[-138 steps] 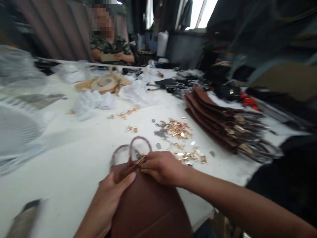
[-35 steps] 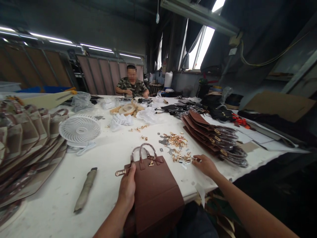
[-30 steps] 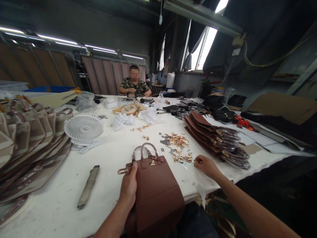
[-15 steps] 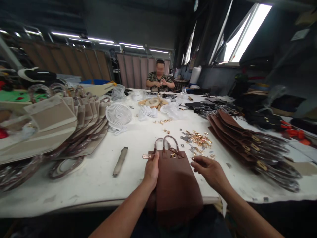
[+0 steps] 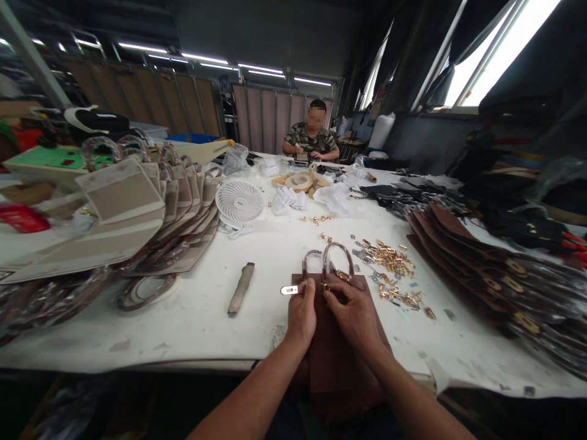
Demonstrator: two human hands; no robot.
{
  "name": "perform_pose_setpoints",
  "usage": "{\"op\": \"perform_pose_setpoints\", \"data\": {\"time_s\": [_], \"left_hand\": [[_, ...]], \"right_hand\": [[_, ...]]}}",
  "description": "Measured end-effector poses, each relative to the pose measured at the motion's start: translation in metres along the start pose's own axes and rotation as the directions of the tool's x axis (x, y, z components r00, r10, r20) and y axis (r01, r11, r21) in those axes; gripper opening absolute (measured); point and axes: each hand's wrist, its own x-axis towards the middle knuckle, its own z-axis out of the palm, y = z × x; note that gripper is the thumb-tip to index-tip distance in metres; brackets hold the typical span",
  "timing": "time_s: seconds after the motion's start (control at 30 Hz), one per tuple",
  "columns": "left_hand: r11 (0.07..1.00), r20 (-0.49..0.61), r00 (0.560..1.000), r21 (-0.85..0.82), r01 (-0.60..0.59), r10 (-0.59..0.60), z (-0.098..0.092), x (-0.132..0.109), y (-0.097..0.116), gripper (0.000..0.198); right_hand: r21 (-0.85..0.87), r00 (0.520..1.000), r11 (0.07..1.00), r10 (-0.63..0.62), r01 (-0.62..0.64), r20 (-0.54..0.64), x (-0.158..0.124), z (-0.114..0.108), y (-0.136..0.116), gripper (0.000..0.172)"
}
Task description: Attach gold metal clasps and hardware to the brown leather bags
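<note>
A brown handbag (image 5: pixel 328 360) leans against the table edge in front of me, its two plastic-wrapped handles (image 5: pixel 339 249) pointing away. My left hand (image 5: pixel 302 315) is closed around its upper left edge, thumb on the front. A metal-faced strap end (image 5: pixel 288 290) sticks out to the left beside that thumb. My right hand (image 5: pixel 353 310) lies over the bag's upper front, thumb and forefinger pinched at a small gold metal fitting (image 5: pixel 325 286); the fingers partly hide it. Loose gold fittings (image 5: pixel 389 260) and small grey plates are scattered to the right of the bag.
Brown bag pieces (image 5: pixel 468 275) are stacked at right, beige-lined ones (image 5: pixel 123 195) at left. A wrapped bar-shaped tool (image 5: pixel 241 288) lies left of the bag. Behind it are a white fan (image 5: pixel 239 201) and a tape roll (image 5: pixel 298 181). Across the table sits a person (image 5: pixel 312 137).
My right hand has moved left from beside the bag onto its upper front. My left hand keeps its hold. The view has shifted slightly left, and the person opposite has lowered their hands.
</note>
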Motion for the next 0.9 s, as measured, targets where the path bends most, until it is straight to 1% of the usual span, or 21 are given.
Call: {"op": "perform_pose_setpoints", "data": {"time_s": [0.13,0.23,0.33,0.47,0.6,0.7,0.73,0.8,0.83,0.9], "left_hand": [[1.0,-0.004,1.0,0.018,-0.01,0.01,0.0,-0.002,0.002,0.05],[0.999,-0.011,1.0,0.031,-0.027,0.027,0.0,-0.003,0.003,0.051],[0.998,-0.016,0.999,0.042,-0.038,0.038,0.0,-0.003,0.0,0.05],[0.996,-0.009,0.998,0.065,-0.063,0.064,-0.001,-0.002,-0.005,0.044],[0.992,0.003,0.995,0.087,-0.095,0.095,-0.001,-0.002,-0.004,0.038],[0.99,0.0,0.994,0.095,-0.106,0.107,-0.001,-0.002,-0.001,0.035],[0.99,-0.001,0.994,0.096,-0.107,0.108,-0.001,-0.002,0.0,0.035],[0.99,-0.007,0.994,0.098,-0.106,0.107,-0.001,-0.002,0.0,0.034],[0.989,-0.013,0.994,0.1,-0.105,0.106,0.0,-0.001,0.0,0.034],[0.989,-0.027,0.994,0.105,-0.102,0.105,0.0,-0.001,-0.001,0.033]], "right_hand": [[-0.034,0.998,0.998,0.044,-0.046,-0.05,-0.004,0.007,0.0,0.027],[-0.085,0.993,0.994,0.055,-0.064,-0.107,-0.008,0.012,0.002,0.029],[-0.127,0.99,0.991,0.031,-0.049,-0.14,-0.01,0.017,0.003,0.029],[-0.166,0.988,0.986,-0.019,-0.006,-0.151,-0.008,0.023,0.005,0.027],[-0.16,0.991,0.987,-0.044,0.023,-0.128,-0.005,0.024,0.007,0.022],[-0.113,0.995,0.994,-0.004,-0.007,-0.095,-0.004,0.02,0.006,0.019],[-0.085,0.997,0.996,0.013,-0.02,-0.081,-0.003,0.019,0.005,0.021],[-0.043,0.999,0.999,0.006,-0.007,-0.039,0.0,0.016,0.003,0.027],[-0.037,1.0,0.999,-0.015,0.014,-0.009,0.002,0.014,0.002,0.028],[-0.053,0.996,0.997,-0.059,0.063,0.061,0.006,0.011,0.0,0.023]]}}
